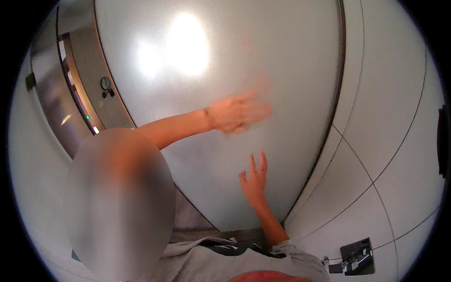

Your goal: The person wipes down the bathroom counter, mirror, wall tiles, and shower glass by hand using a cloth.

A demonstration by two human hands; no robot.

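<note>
In the head view a large pale, frosted-looking panel (291, 51), glossy with bright glare, fills the middle. My left hand (237, 113) reaches across it from the left, back of the hand showing. Its fingers stretch to the right, blurred by motion, and I see nothing held in them. Whether the palm presses on the panel or hovers just off it, I cannot tell. Lower and a little to the right, my right hand (255, 182) is raised in front of the same panel, fingers apart and holding nothing. A faint reflection shows beyond the left fingertips.
Along the panel's left side runs a metal frame (87, 51) with a round lock fitting (105, 83). A dark edge strip (334, 113) separates the panel from a pale tiled wall (380, 117). Low on that wall is a dark rectangular fixture (359, 256). A blurred oval covers the lower left.
</note>
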